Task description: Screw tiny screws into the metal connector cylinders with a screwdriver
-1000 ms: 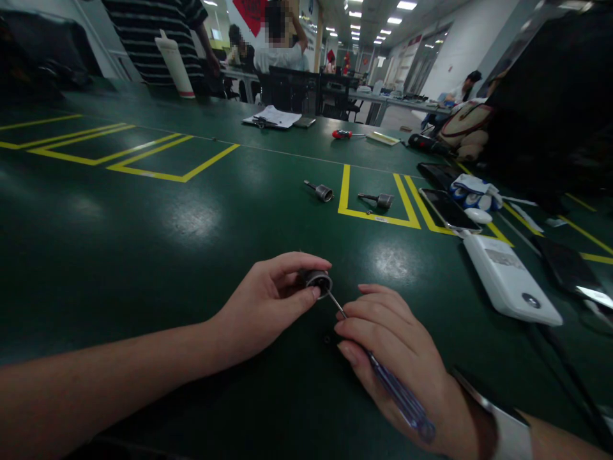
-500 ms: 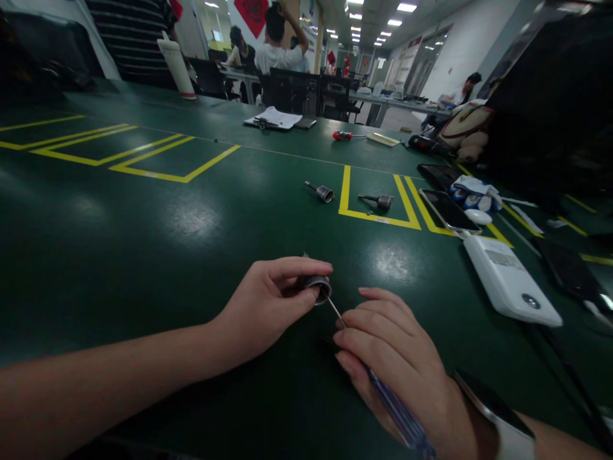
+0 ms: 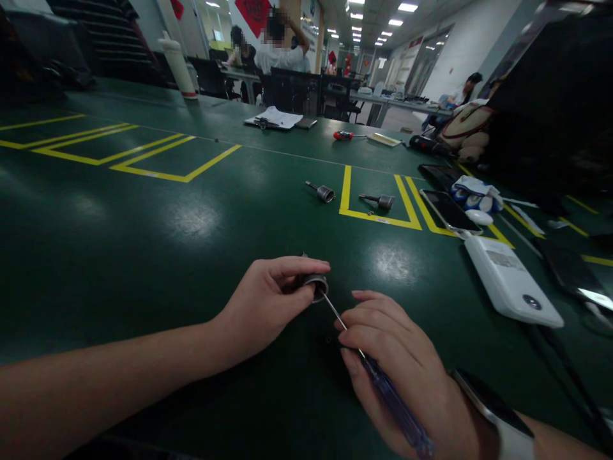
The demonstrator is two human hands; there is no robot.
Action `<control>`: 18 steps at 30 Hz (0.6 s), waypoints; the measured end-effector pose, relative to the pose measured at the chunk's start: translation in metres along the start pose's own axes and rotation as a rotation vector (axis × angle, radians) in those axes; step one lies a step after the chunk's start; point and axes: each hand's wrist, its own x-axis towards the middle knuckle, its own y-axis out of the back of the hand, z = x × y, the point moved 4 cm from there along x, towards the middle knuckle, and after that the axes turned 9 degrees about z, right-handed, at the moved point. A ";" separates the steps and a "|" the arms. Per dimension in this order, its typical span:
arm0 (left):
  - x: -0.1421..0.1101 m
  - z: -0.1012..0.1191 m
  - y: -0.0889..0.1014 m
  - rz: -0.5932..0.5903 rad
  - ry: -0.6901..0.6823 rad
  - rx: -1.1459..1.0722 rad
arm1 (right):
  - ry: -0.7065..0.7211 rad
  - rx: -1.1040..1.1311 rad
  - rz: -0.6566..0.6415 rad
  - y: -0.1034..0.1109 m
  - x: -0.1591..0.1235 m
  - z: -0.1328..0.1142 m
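Observation:
My left hand [image 3: 268,308] is closed around a grey metal hole saw [image 3: 319,280], thumb on one side and fingers on the other. Its cup-shaped end faces toward me and to the right; most of its shank is hidden by the hand. A screwdriver [image 3: 395,404] with a clear purple-blue handle is gripped in my right hand [image 3: 407,358]. Its thin shaft slants up to the left, with the tip inside the cup, where I cannot see what it touches. Farther off lie a second hole saw [image 3: 322,192] and a third one [image 3: 383,202], the latter within yellow tape.
On the right are a white power bank [image 3: 514,281], a phone [image 3: 450,212] and a cable. A red-handled screwdriver [image 3: 343,135], papers [image 3: 278,117] and a white cup [image 3: 179,70] stand or lie along the far edge. Several people are in the background.
The screwdriver's handle has turned slightly in my right hand, whose fingers have shifted along it. My left hand and the hole saw have moved a touch to the left.

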 end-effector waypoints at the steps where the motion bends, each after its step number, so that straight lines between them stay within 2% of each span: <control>1: 0.000 0.000 0.000 0.001 -0.010 0.002 | 0.012 -0.004 0.005 0.000 0.001 0.000; 10: -0.001 0.000 -0.001 0.007 -0.059 0.002 | 0.029 -0.131 0.020 -0.004 -0.002 -0.002; 18: -0.002 -0.002 -0.002 0.018 -0.066 0.004 | 0.056 -0.171 -0.084 -0.009 -0.005 -0.005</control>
